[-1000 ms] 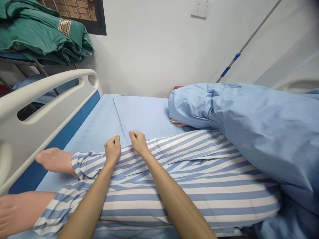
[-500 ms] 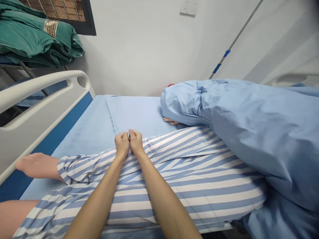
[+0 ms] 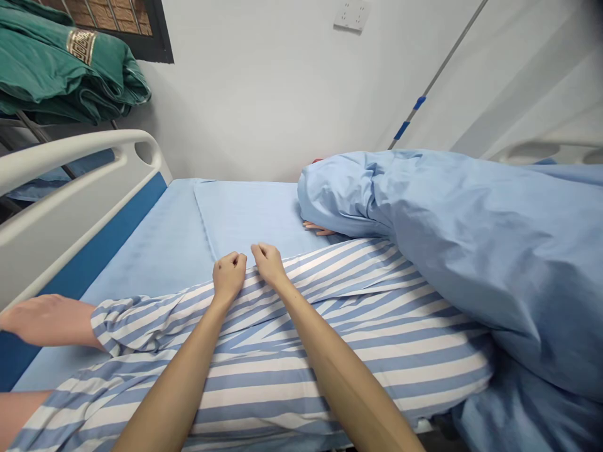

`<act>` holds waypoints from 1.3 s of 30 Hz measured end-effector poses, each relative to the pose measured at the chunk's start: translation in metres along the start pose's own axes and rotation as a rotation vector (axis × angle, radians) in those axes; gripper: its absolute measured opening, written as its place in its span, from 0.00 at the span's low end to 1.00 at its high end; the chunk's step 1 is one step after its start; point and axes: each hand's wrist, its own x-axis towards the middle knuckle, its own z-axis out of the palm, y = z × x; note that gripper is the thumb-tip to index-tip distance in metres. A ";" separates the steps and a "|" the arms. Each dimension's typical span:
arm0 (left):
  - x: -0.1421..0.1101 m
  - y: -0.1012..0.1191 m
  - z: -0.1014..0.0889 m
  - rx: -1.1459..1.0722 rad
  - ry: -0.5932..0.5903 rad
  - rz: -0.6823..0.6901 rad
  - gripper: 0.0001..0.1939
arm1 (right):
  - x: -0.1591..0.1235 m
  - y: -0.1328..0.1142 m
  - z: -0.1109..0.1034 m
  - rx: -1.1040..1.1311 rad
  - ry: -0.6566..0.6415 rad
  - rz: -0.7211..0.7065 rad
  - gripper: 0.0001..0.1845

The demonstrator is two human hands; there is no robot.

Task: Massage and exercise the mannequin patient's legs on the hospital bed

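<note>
Blue-and-white striped trousers [image 3: 330, 351] cover the legs of a figure lying across the bed. My left hand [image 3: 228, 277] is closed in a fist, pinching the striped cloth at its far edge. My right hand [image 3: 269, 262] is closed on the same cloth, a little to the right and slightly apart from the left. A bare foot [image 3: 44, 319] sticks out of the trouser cuff at the left. A light blue quilt [image 3: 471, 238] is bunched over the upper body, and fingers of the figure's hand [image 3: 319, 229] show under its edge.
The bed has a light blue sheet [image 3: 245, 213] and a white and blue footboard [image 3: 70, 201] at the left. Folded green cloth [image 3: 61, 69] lies on a rack behind it. A white wall with a socket [image 3: 351, 14] runs behind the bed.
My hands came together on the striped cloth half a second ago and have now drawn slightly apart. The view has shifted right, so the foot and footboard sit further left.
</note>
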 end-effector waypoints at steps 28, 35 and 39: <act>-0.009 0.040 0.055 0.231 -0.026 -0.072 0.17 | 0.003 0.021 -0.059 -0.079 0.115 -0.077 0.19; -0.010 0.037 0.058 0.229 -0.029 -0.056 0.15 | -0.002 0.042 -0.073 -0.054 0.122 -0.017 0.20; -0.003 0.058 0.060 0.074 -0.018 -0.069 0.17 | 0.002 0.042 -0.077 0.097 0.106 0.026 0.19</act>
